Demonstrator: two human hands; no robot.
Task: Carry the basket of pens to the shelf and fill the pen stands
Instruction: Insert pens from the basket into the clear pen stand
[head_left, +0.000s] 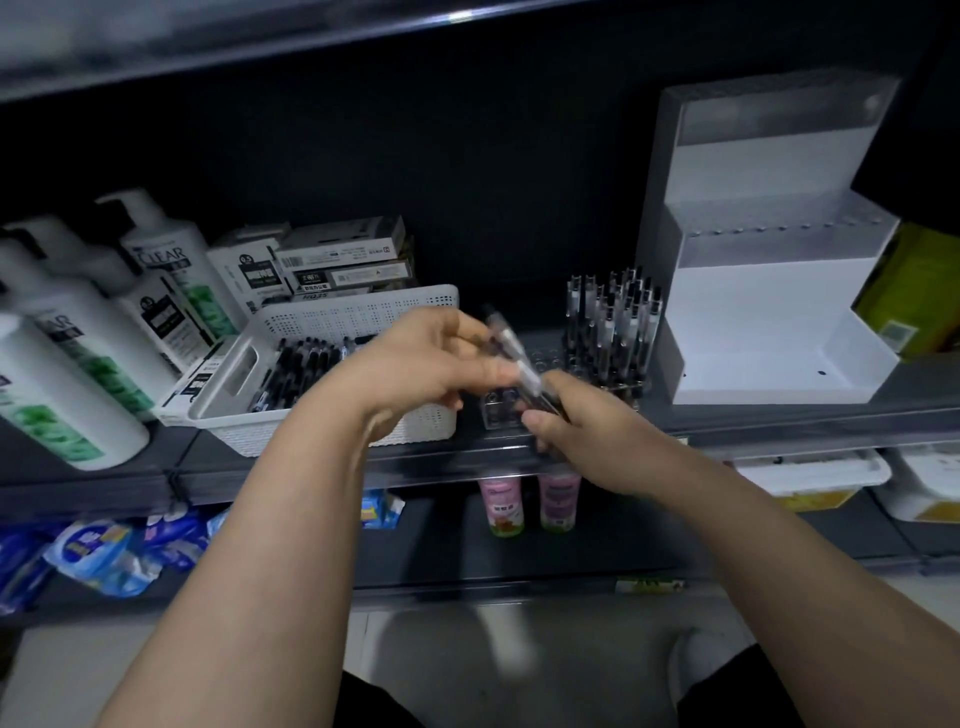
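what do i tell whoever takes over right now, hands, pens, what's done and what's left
Hands: left hand and right hand both grip a bunch of pens over the shelf edge.
Things: basket sits on the shelf, more pens inside; clear pen stand to its right is partly filled, front holes look empty; white tiered stand shows no pens.
Done: basket carried over, filling begun.
Left: slot the held pens, then empty the basket.

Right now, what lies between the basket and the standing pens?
Head view: the left hand and right hand, gripping loose pens, over empty stand holes.
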